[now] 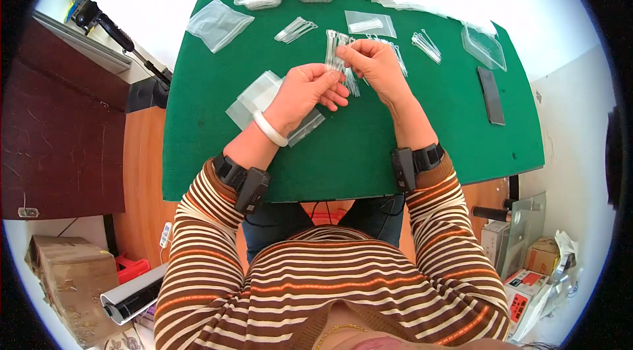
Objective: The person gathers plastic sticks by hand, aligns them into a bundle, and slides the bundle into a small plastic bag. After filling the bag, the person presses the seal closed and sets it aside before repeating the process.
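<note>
A bunch of thin, pale sticks with looped ends (332, 47) is between my hands above the green table. My left hand (308, 91), with a white bangle at its wrist, pinches the lower part of the bunch between thumb and forefinger, other fingers loosely curled. My right hand (374, 66) is closed at the bunch's upper right side, thumb against forefinger. Behind the right hand lie more looped sticks (398, 58), partly hidden. Under my left forearm are flat clear plastic bags (249, 101), partly covered by it.
Two clear tubs (262, 2) of white sticks stand at the back. Small stick bundles (295, 29), (426, 47) lie apart. A bag with sticks (369, 23), a clear bag (219, 24), an open clear tray (484, 47) and a phone (490, 95) rest on the green tabletop (455, 145).
</note>
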Demonstrator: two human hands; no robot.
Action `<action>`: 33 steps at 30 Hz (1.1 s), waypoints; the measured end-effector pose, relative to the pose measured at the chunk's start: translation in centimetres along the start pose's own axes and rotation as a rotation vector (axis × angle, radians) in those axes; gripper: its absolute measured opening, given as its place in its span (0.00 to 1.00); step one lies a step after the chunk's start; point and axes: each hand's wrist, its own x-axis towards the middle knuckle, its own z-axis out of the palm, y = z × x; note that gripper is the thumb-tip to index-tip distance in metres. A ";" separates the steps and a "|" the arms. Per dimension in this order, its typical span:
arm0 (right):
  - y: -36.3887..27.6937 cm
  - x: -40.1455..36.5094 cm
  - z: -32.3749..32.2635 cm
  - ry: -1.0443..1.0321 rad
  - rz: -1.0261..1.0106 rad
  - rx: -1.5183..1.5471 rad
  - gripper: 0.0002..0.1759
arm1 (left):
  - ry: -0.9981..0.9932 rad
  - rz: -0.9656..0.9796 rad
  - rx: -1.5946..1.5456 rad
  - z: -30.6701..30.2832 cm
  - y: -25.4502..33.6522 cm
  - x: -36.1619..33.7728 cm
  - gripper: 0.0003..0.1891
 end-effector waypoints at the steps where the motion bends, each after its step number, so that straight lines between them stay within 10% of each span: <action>1: -0.1 0.0 0.0 0.010 -0.001 -0.009 0.12 | 0.014 0.003 0.000 0.0 0.1 0.0 0.14; 33: -0.3 0.0 -0.5 0.151 -0.079 0.042 0.12 | 0.111 0.017 0.041 0.0 0.4 -0.2 0.11</action>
